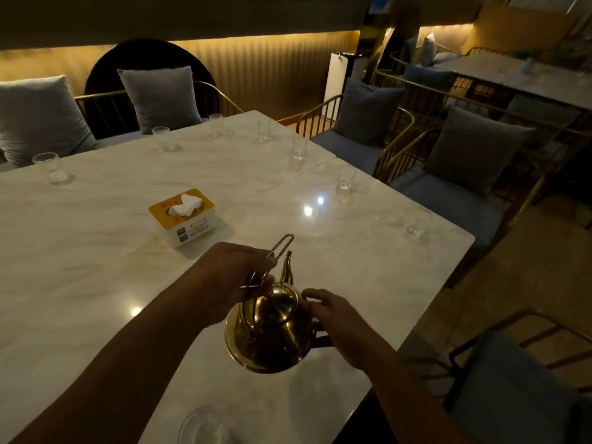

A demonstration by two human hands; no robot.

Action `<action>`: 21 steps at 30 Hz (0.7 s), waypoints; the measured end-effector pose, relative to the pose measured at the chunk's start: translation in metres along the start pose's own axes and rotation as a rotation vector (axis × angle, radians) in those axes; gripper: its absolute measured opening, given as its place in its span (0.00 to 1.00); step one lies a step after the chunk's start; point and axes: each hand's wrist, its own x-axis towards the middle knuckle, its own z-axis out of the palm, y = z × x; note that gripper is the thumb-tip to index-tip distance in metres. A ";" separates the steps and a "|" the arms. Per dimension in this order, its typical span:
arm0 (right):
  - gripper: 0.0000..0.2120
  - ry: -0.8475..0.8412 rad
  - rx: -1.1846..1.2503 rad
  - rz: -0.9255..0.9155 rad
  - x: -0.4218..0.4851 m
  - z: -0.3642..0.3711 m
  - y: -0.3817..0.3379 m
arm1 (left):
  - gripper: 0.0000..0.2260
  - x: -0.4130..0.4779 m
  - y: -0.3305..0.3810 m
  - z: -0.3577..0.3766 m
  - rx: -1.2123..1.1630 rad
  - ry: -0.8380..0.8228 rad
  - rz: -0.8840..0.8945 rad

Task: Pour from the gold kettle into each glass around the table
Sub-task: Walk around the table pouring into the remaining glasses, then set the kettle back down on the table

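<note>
Print on the tissue box [184,219] is too small to read.

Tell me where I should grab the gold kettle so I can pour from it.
Grip the gold kettle by its thin wire handle, coming from above, where the left hand already is. The handle arches over the lid, while the spout points away toward the glasses. The right hand can steady the body's right side when tipping.

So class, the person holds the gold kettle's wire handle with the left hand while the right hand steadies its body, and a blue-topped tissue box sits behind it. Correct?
Not quite. In the head view the tissue box has a yellow top, not blue. The left hand holds the gold kettle by its handle; the right hand steadies it.
</note>
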 end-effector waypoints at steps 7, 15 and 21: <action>0.21 -0.054 -0.432 -0.171 0.047 -0.060 -0.076 | 0.12 0.029 0.030 0.042 -0.191 0.056 0.048; 0.14 -0.223 -0.504 -0.415 0.092 -0.117 -0.156 | 0.03 0.093 0.042 0.120 -0.476 0.286 0.069; 0.26 -0.407 -0.523 -0.341 0.122 -0.147 -0.176 | 0.04 0.130 0.047 0.157 -0.532 0.336 0.152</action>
